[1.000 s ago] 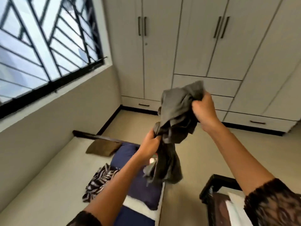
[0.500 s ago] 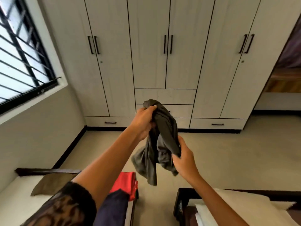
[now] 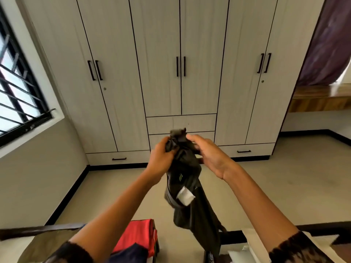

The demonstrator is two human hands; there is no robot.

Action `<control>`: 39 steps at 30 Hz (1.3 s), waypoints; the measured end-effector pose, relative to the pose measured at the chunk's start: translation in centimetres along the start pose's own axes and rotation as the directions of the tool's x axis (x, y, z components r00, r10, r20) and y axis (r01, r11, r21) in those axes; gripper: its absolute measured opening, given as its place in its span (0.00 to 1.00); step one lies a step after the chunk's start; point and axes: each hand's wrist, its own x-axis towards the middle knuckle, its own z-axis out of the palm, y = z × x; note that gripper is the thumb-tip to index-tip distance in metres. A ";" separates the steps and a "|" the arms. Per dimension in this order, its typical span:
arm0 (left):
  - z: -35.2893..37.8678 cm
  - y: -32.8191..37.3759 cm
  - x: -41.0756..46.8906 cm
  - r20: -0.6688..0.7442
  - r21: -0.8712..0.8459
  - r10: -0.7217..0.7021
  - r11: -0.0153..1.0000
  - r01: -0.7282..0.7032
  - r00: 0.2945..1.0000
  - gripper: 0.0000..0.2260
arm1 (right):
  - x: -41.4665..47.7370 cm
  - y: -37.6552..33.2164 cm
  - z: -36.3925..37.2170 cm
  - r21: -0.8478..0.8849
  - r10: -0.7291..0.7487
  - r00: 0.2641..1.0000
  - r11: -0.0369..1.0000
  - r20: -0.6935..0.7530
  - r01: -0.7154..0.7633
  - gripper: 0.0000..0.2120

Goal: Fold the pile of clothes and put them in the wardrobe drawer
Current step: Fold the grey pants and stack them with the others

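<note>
A dark grey garment (image 3: pixel 187 183) hangs in front of me at chest height, bunched at the top, with a white label showing on it. My left hand (image 3: pixel 161 160) grips its top left part. My right hand (image 3: pixel 210 154) holds its top right part, fingers curled over the cloth. The wardrobe (image 3: pixel 180 73) stands straight ahead with all doors shut. Two shut drawers (image 3: pixel 180 123) sit under its middle doors, partly hidden by the garment. A low drawer (image 3: pixel 118 158) with a black handle is at the left and another (image 3: pixel 247 150) at the right.
A red folded garment (image 3: pixel 136 236) and a dark blue one (image 3: pixel 131 253) lie on the bed at the bottom left. A second bed with white bedding (image 3: pixel 247 249) is at the bottom right. A barred window (image 3: pixel 17 95) is on the left wall. Beige floor (image 3: pixel 275 186) lies between me and the wardrobe.
The view has swung from the left bed to face the wardrobe. Both hands have come together at the garment's top, and the cloth now hangs longer below them.
</note>
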 end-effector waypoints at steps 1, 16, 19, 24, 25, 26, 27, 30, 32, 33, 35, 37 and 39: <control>-0.2 0.3 0.4 -0.021 -0.108 -0.083 0.991 0.080 0.996 0.10 | -0.1 -0.1 0.2 -0.137 -0.040 0.999 0.990 0.014 0.041 0.14; -6.4 6.0 1.9 0.024 -0.403 -0.154 0.903 0.151 0.988 0.13 | 1.0 -4.8 -1.0 -0.436 -0.413 0.742 0.882 -0.528 0.181 0.11; -6.9 6.3 2.1 -0.099 -0.212 -0.022 0.977 0.001 0.995 0.13 | 0.7 -5.8 -1.0 -0.511 -0.455 0.737 0.842 -0.500 0.172 0.07; -5.9 8.0 1.7 0.183 0.200 0.371 0.893 -0.404 0.911 0.37 | 0.9 -8.2 1.0 -0.505 -0.437 0.828 0.833 -0.351 0.225 0.10; -5.4 8.3 1.8 0.254 0.198 0.377 0.881 -0.430 0.891 0.38 | 1.0 -8.6 1.4 -0.526 -0.443 0.840 0.817 -0.313 0.235 0.10; -5.1 8.5 2.0 0.300 0.180 0.367 0.885 -0.430 0.881 0.35 | 1.1 -9.0 1.7 -0.533 -0.442 0.845 0.813 -0.301 0.235 0.10; -4.9 8.8 2.2 0.324 0.147 0.347 0.901 -0.409 0.880 0.29 | 1.1 -9.3 1.7 -0.521 -0.439 0.843 0.821 -0.312 0.235 0.09; -5.1 8.9 3.1 0.308 0.098 0.368 0.905 -0.414 0.877 0.02 | 1.0 -10.0 0.9 -0.418 -0.417 0.833 0.872 -0.364 0.254 0.05; -5.2 8.9 3.5 0.250 0.103 0.431 0.879 -0.466 0.867 0.07 | 0.5 -10.2 0.2 -0.405 -0.398 0.870 0.875 -0.292 0.265 0.05; -5.1 8.9 3.6 0.227 0.071 0.446 0.879 -0.472 0.866 0.09 | 0.2 -10.1 -0.1 -0.407 -0.375 0.901 0.874 -0.216 0.266 0.09; -4.8 9.0 3.6 0.158 -0.030 0.454 0.890 -0.455 0.877 0.09 | -0.4 -9.7 -0.8 -0.441 -0.290 0.955 0.866 -0.059 0.236 0.15; -4.7 9.4 4.1 0.068 -0.115 0.441 0.895 -0.432 0.895 0.09 | -1.0 -9.5 -1.5 -0.483 -0.218 0.976 0.855 -0.001 0.190 0.21; -4.9 9.6 4.8 0.021 -0.104 0.447 0.890 -0.443 0.894 0.09 | -1.2 -9.2 -2.4 -0.531 -0.210 0.978 0.828 0.002 0.179 0.22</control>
